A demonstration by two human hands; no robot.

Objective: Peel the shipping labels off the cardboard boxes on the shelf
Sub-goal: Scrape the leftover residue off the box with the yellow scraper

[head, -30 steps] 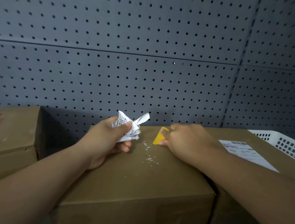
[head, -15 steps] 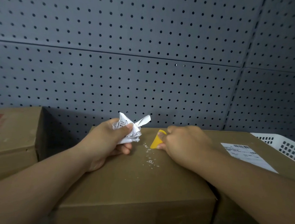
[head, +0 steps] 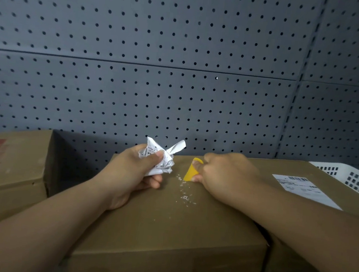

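Head view: left hand [head: 131,175] grips crumpled label [head: 161,159]; right hand [head: 227,174] presses yellow scraper [head: 190,171] onto middle cardboard box [head: 165,232].

The scene is dimly and softly lit. Deep shadow is cast between the left box [head: 9,164] and the middle box [head: 165,232]. Pegboard [head: 178,92] holes are smeared toward the upper left, and its lines are bowed at the edges.

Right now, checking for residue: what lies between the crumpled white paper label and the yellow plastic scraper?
Head view: tiny white paper flecks on the brown cardboard box.
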